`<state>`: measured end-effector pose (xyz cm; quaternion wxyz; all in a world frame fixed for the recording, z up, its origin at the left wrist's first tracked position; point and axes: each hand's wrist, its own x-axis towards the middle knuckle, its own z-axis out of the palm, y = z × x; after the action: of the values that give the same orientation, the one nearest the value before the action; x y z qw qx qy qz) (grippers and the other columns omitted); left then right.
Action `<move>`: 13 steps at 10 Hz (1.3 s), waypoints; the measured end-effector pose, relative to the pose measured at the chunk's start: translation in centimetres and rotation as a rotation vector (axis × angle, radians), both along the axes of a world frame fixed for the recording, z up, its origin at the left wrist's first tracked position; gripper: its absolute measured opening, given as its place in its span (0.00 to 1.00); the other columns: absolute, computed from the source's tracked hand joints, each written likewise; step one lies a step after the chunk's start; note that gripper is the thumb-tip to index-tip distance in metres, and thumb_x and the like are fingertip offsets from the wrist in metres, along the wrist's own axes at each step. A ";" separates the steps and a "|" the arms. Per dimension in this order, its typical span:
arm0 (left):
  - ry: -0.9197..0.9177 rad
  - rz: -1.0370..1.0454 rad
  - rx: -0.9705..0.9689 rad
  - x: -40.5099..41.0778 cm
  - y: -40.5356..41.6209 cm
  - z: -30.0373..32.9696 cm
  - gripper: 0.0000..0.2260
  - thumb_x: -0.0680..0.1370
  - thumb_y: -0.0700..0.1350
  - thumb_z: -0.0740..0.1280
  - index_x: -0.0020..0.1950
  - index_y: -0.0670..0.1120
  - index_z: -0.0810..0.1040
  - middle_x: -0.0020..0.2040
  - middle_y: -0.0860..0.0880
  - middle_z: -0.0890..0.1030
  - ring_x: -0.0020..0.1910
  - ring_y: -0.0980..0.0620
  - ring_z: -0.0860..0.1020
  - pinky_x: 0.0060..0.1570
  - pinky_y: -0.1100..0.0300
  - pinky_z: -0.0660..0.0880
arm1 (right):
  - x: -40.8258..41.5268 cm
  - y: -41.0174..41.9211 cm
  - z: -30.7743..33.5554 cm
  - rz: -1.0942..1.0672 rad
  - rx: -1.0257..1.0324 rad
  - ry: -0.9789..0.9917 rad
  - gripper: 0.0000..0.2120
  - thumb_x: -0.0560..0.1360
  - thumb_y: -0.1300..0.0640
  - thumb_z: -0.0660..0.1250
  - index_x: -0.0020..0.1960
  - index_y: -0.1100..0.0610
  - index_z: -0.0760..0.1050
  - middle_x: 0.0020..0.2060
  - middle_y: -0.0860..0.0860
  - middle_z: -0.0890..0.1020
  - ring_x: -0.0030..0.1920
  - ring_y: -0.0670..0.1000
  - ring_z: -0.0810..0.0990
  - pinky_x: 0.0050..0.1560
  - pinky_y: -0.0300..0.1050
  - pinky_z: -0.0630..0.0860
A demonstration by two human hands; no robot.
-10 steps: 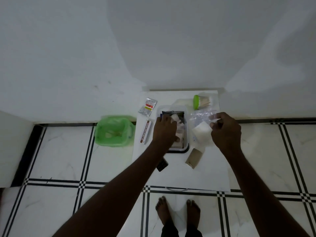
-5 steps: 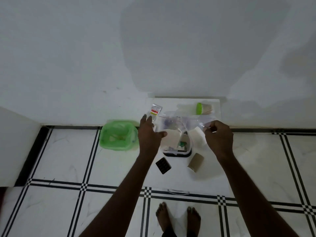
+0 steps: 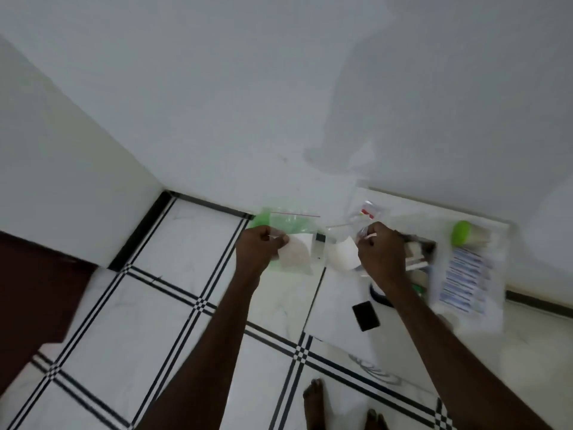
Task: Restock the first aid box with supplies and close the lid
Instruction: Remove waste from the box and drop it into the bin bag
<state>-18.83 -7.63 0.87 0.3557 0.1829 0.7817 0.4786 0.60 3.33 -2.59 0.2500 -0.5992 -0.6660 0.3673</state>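
Observation:
My left hand (image 3: 260, 248) pinches the top of a clear zip bag (image 3: 296, 254) that holds a white pad and hangs in front of the green box lid (image 3: 259, 218). A second clear bag with a white pad (image 3: 341, 256) hangs from my right hand (image 3: 381, 254), which is closed on it. The open first aid box (image 3: 420, 259) stands on the white mat (image 3: 335, 308) right behind my right hand, partly hidden by it, with several packets inside.
On the mat lie a dark blister pack (image 3: 366, 315), a red-and-yellow sachet (image 3: 367, 211), a green-capped swab tub (image 3: 463, 233) and a blue-and-white strip packet (image 3: 465, 282). The wall runs close behind. My bare feet (image 3: 313, 401) stand on the tiled floor.
The view has swung left and tilted. My hands have moved apart, each now with its own clear bag; half a second ago they held the plastic together over the box.

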 end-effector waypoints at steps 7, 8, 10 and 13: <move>-0.266 0.339 -0.162 -27.4 6.3 -38.3 0.07 0.70 0.35 0.74 0.45 0.33 0.81 0.43 0.35 0.83 0.35 0.43 0.83 0.39 0.49 0.84 | -32.9 7.7 -31.1 -0.072 -0.380 -0.303 0.15 0.75 0.63 0.64 0.59 0.67 0.74 0.58 0.64 0.80 0.60 0.63 0.78 0.56 0.51 0.76; -0.398 0.296 -0.146 -28.2 7.8 -42.7 0.10 0.72 0.35 0.73 0.50 0.31 0.79 0.47 0.35 0.82 0.43 0.41 0.82 0.51 0.46 0.82 | -34.7 8.0 -35.0 -0.083 -0.473 -0.263 0.15 0.72 0.64 0.67 0.57 0.68 0.76 0.56 0.63 0.82 0.57 0.62 0.81 0.56 0.50 0.77; -0.560 0.177 -0.197 -27.1 7.7 -46.5 0.09 0.77 0.30 0.64 0.43 0.43 0.76 0.50 0.40 0.78 0.47 0.45 0.79 0.46 0.58 0.82 | -33.8 10.1 -45.7 -0.079 -0.751 -0.088 0.16 0.64 0.60 0.66 0.51 0.61 0.77 0.49 0.60 0.83 0.47 0.59 0.83 0.50 0.55 0.82; -0.589 0.219 0.014 -25.1 7.3 -33.9 0.11 0.77 0.39 0.67 0.57 0.35 0.80 0.53 0.33 0.82 0.49 0.42 0.83 0.54 0.52 0.81 | -33.0 8.0 -28.9 -0.098 -0.891 0.213 0.13 0.77 0.62 0.64 0.59 0.68 0.75 0.57 0.67 0.81 0.57 0.63 0.82 0.56 0.55 0.79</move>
<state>-43.88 -0.28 -33.00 0.5119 -0.0464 0.6567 0.5519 -32.42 11.32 -31.54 0.0524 -0.6380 -0.3845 0.6652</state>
